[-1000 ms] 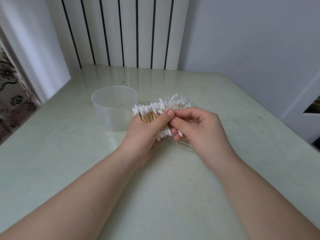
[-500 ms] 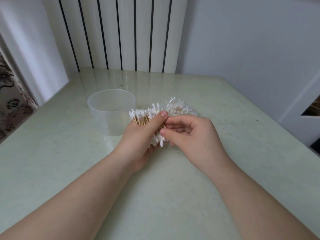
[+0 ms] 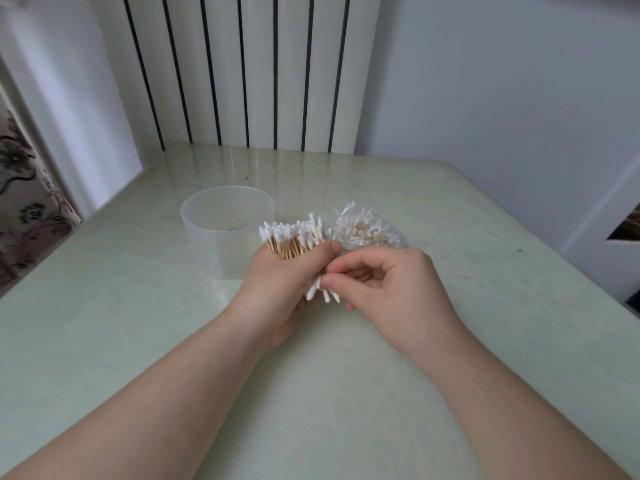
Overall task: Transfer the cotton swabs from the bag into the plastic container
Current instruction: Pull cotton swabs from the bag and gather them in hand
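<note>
Head view. Left hand (image 3: 282, 292) is curled round a thick bundle of cotton swabs (image 3: 294, 239), with its thumb (image 3: 329, 250) laid across the front of the wooden sticks. The white upper tips fan out above the fist and the lower tips stick out below it. The bundle is held upright, slightly tilted, above the table (image 3: 138, 323). Right hand (image 3: 394, 289) is just beside the left, fingers curled inward. Its thumb and forefinger pinch together at the lower ends of the swabs; how many swabs lie in the pinch cannot be told. The other right fingers are folded under the palm and hold nothing visible. The clear bag (image 3: 369, 233) lies on the table just behind the right hand, crumpled, with more swabs inside it. The translucent plastic container (image 3: 207, 244) stands upright on the table, open at the top, behind and left of the left hand; the left edge of the bundle overlaps its wall in this view, and contact cannot be judged. Both bare forearms reach in from the near edge. A white radiator (image 3: 242, 71) stands behind the table.
</note>
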